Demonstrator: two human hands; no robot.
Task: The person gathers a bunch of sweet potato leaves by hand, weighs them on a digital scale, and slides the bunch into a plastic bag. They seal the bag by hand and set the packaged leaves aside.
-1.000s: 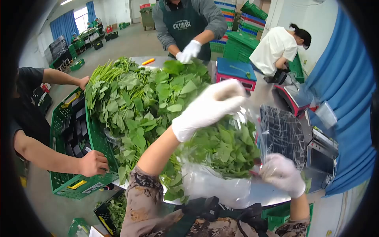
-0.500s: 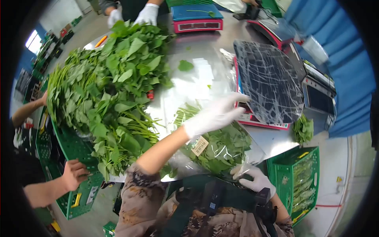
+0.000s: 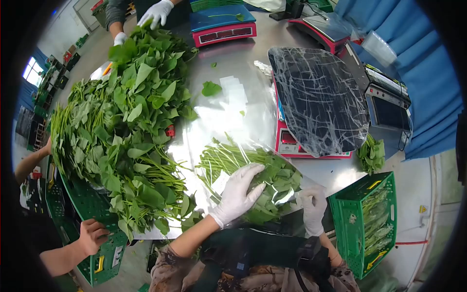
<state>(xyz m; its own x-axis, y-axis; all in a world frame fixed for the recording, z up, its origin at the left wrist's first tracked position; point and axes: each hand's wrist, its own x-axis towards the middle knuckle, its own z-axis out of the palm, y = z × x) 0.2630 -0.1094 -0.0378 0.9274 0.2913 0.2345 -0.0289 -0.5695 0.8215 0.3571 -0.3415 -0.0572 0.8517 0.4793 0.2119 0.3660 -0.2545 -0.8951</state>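
My left hand [image 3: 238, 194], in a white glove, lies on a clear bag [image 3: 214, 163] of leafy greens, its thumb apart from the fingers. At the bag's right end my right hand [image 3: 314, 209], also gloved, has its fingers curled together on the plastic edge. Stems fill the bag's left side and leaves [image 3: 279, 175] its right side. A large pile of loose greens [image 3: 141, 107] covers the left of the metal table [image 3: 219, 58]. Beyond the bag stands a red scale [image 3: 287, 138] with a plastic-wrapped dark tray [image 3: 318, 100] on top.
Another person's gloved hands [image 3: 156, 12] are at the pile's far end. A bare hand [image 3: 92, 236] grips a green crate [image 3: 109, 263] at left. Another scale [image 3: 224, 31] is at the back. A crate of bagged greens [image 3: 362, 204] stands at right, near a sealing machine [image 3: 389, 112].
My left hand has moved from near the scale down onto the bag. My right hand has risen slightly, with its fingers now curled upward. The co-worker's gloved hands have shifted over the pile.
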